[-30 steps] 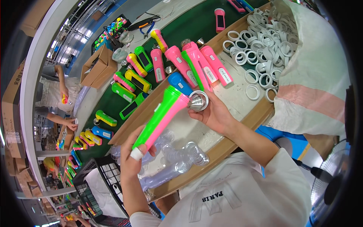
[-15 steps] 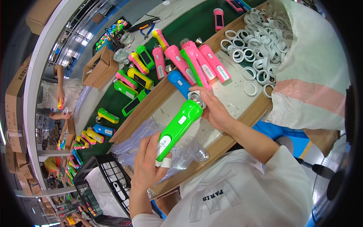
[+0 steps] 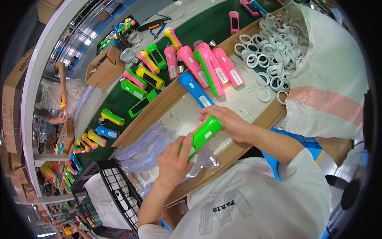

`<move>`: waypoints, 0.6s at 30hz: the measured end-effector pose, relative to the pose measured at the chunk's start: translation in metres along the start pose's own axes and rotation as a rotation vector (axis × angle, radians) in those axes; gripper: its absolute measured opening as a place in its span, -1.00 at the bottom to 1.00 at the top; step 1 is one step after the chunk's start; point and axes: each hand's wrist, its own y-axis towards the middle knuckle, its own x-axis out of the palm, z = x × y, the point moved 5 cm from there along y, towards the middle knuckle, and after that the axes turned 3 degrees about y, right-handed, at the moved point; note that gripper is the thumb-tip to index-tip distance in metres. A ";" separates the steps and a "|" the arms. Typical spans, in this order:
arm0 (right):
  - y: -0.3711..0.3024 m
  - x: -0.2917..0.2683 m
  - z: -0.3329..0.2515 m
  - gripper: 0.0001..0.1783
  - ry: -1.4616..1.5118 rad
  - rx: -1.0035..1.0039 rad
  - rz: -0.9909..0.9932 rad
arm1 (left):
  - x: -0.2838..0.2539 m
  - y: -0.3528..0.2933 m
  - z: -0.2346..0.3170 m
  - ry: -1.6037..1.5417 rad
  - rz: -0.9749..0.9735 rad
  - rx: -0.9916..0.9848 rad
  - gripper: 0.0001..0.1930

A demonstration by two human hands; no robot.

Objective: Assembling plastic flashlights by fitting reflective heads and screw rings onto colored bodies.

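Observation:
A green flashlight (image 3: 205,134) with a pink strip along one side is held between my two hands above the work tray. The fingers of my left hand (image 3: 175,162) are closed around its narrow lower end. At the wide head end, my right hand (image 3: 230,122) has its fingers wrapped round the rim, hiding the lens. Just beyond my right hand lies a blue flashlight (image 3: 195,88). Several pink flashlights (image 3: 228,67) rest farther up, with a green-and-pink one (image 3: 209,69) on top of them. Clear round plastic lenses (image 3: 209,160) lie partly under my left hand and the flashlight.
Many white rings (image 3: 274,51) spill from a white woven sack (image 3: 326,75) at the right. Beyond the tray's wooden edge (image 3: 149,104), colourful flashlights (image 3: 150,78) lie on a green belt. A black crate (image 3: 119,187) stands at lower left. Another person's hand (image 3: 63,95) works at far left.
The green flashlight has been turned and brought toward me, so its pink strip now shows. My right hand moved from the lens opening to around the head.

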 end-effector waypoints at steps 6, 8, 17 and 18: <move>-0.062 0.039 -0.050 -0.50 -0.681 -0.751 -0.266 | -0.004 -0.020 -0.008 -1.118 -0.182 -0.307 -0.35; -0.082 0.054 -0.058 -0.53 -0.765 -1.041 -0.286 | -0.014 -0.017 -0.012 -1.196 -0.290 -0.220 -0.37; 0.017 0.007 0.012 -0.61 0.031 0.043 0.092 | 0.004 -0.001 -0.009 -0.249 0.039 -0.084 -0.42; 0.023 0.005 0.011 -0.61 0.031 0.036 0.087 | 0.011 -0.004 -0.012 -0.223 0.078 -0.095 -0.42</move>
